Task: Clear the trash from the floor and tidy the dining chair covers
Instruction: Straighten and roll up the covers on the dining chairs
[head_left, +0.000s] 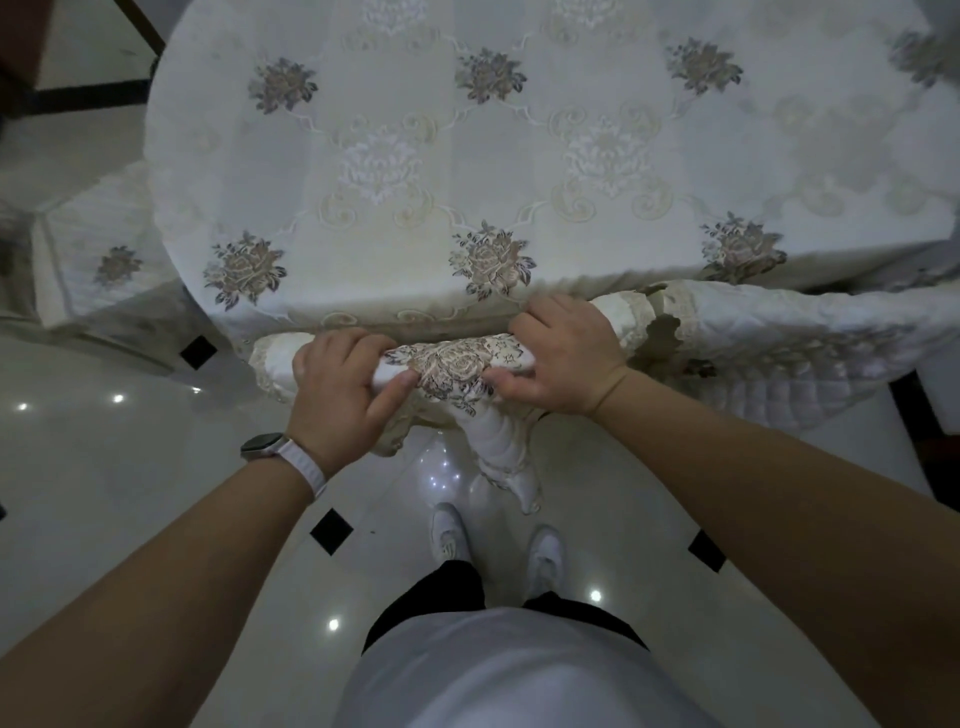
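Note:
A cream chair cover with an embroidered flower lies over the top rail of a dining chair pushed against the table. My left hand grips the cover on the left part of the rail, thumb toward the flower. My right hand grips it on the right, fingers curled over the rail's far side. A loose tail of the cover hangs down behind the chair back toward the floor. No trash shows on the visible floor.
A round table under a flowered tablecloth fills the upper view. Covered chairs stand at the right and at the left. Glossy tiled floor with black insets lies below; my white shoes stand close behind the chair.

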